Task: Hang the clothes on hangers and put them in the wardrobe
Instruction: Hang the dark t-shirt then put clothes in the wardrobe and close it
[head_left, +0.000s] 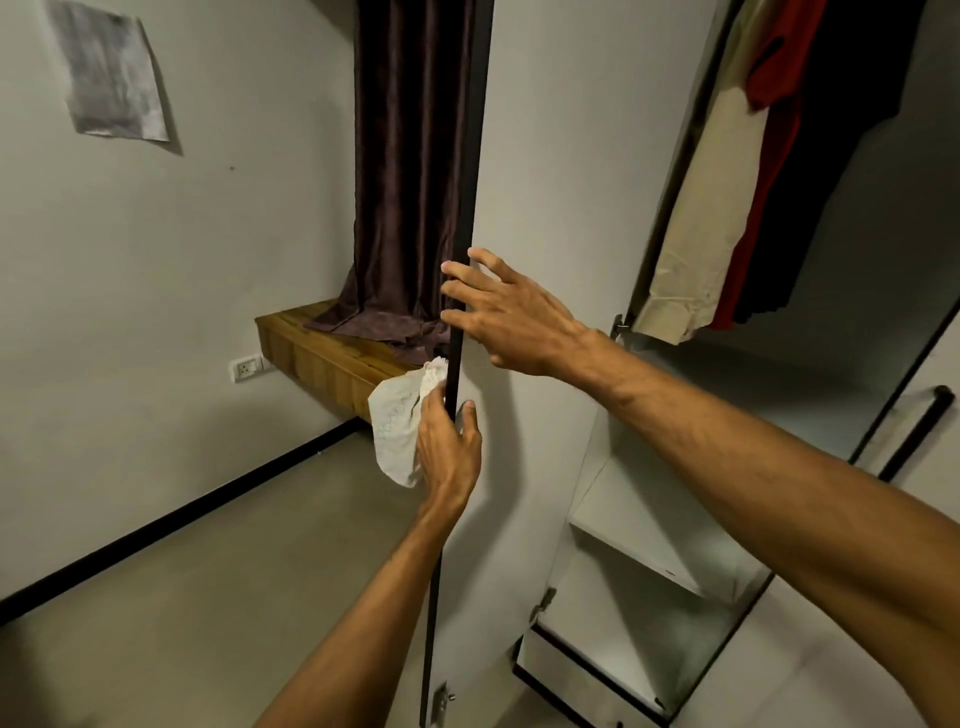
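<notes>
The left hand (448, 447) pinches the dark edge of the wardrobe door (545, 156), thumb on the inner face, with a crumpled white cloth (397, 431) bunched under its fingers. Just above it, the right hand (511, 318) rests on the same edge, fingers spread wide. Caution: swinging the door could trap the cloth or fingertips at that edge. Beyond, the hanging clothes (696, 234), beige, red and black, hang limp and close-packed inside the wardrobe.

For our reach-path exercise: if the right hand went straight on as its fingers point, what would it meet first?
The right hand touches, fingertips first, the dark edge of the wardrobe door; past it, probably the brown curtain.
</notes>
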